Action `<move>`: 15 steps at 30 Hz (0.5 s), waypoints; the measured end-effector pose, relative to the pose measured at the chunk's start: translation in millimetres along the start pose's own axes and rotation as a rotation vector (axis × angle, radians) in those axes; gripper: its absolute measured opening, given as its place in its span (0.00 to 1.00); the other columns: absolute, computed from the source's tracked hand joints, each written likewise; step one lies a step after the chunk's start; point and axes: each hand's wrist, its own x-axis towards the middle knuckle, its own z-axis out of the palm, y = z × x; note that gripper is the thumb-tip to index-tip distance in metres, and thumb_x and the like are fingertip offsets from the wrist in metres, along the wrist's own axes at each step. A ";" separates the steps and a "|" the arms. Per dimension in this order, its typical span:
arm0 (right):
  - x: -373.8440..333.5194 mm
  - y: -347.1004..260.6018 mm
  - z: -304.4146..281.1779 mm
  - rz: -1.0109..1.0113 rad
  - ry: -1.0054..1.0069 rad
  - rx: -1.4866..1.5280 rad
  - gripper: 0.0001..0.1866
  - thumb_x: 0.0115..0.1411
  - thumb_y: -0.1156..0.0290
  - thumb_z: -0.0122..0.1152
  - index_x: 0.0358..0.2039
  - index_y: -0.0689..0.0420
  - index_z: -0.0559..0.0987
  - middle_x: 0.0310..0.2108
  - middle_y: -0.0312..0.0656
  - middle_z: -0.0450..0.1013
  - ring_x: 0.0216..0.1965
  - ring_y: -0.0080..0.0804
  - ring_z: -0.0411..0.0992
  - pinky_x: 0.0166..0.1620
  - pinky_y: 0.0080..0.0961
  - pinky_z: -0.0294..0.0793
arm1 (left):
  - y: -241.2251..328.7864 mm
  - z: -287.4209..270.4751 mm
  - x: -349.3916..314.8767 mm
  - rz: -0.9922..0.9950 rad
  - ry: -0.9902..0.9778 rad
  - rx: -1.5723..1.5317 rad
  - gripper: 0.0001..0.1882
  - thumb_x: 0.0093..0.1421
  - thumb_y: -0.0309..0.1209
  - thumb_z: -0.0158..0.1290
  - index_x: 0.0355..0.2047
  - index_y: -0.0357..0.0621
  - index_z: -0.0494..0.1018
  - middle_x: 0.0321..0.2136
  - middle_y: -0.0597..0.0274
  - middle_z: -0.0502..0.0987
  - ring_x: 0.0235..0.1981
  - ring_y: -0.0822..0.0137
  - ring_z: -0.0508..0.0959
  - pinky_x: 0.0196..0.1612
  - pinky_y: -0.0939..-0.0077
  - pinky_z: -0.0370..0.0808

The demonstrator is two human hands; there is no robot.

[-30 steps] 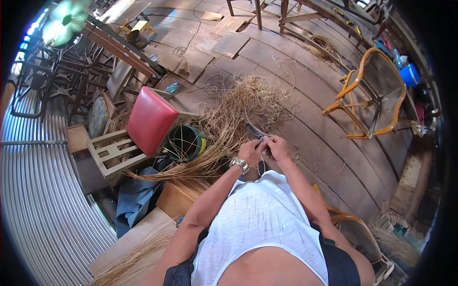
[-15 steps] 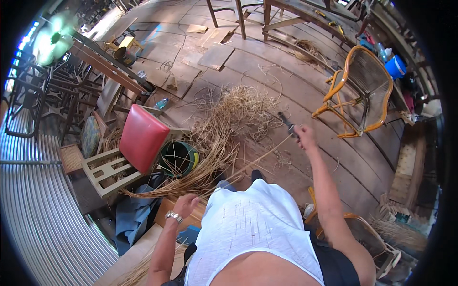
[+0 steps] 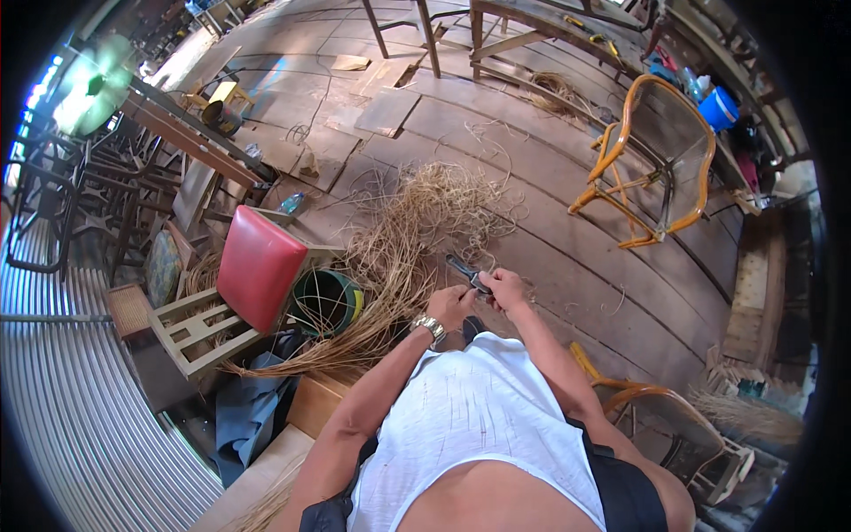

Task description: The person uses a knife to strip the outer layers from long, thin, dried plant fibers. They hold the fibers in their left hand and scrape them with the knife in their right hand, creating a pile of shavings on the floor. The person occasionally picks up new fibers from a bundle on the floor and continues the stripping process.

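Note:
In front of my torso my two hands are close together. My right hand (image 3: 505,291) is closed around a dark hand tool with a narrow, straight body (image 3: 461,267), which points away and to the left. Beside it, at the tool's near end, my left hand (image 3: 452,306) has its fingers pinched together; whatever is between them is too small to make out. A metal watch is on the left wrist. Just beyond the hands, a tangled heap of thin cane strips (image 3: 443,199) lies on the floor. Longer cane strands (image 3: 310,353) sweep to the left below my left hand.
A dark green bucket (image 3: 362,303) and a tipped chair with a red seat (image 3: 261,266) stand at left. An orange-framed cane chair (image 3: 625,133) is at far right, another chair (image 3: 656,403) at near right. A fan (image 3: 93,84) and stacked dark frames fill the far left.
My right hand has come left and inward with the tool. My left hand has moved up and right to meet it. The strand stretched between them before no longer shows clearly.

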 end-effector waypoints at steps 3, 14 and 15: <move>10.4 9.9 -23.1 0.054 0.036 0.127 0.15 0.58 0.58 0.62 0.22 0.56 0.75 0.13 0.39 0.69 0.08 0.22 0.63 0.10 0.21 0.56 | 10.5 -19.5 -13.2 -0.027 -0.141 -0.080 0.18 0.61 0.44 0.50 0.27 0.39 0.75 0.19 0.50 0.73 0.18 0.57 0.71 0.25 0.66 0.68; 47.8 -7.2 -269.3 0.045 0.459 0.090 0.18 0.60 0.50 0.57 0.24 0.50 0.69 0.12 0.32 0.63 0.08 0.17 0.57 0.09 0.18 0.51 | -76.9 -194.9 -225.9 -0.248 -0.147 0.130 0.15 0.59 0.37 0.56 0.21 0.40 0.73 0.16 0.50 0.72 0.16 0.62 0.72 0.22 0.68 0.68; 52.0 2.5 -295.4 0.046 0.524 0.155 0.18 0.60 0.50 0.56 0.24 0.50 0.69 0.12 0.32 0.63 0.08 0.17 0.57 0.09 0.18 0.51 | -131.2 -212.7 -257.4 -0.265 -0.145 0.330 0.14 0.57 0.39 0.56 0.23 0.40 0.75 0.19 0.48 0.74 0.19 0.53 0.75 0.24 0.64 0.70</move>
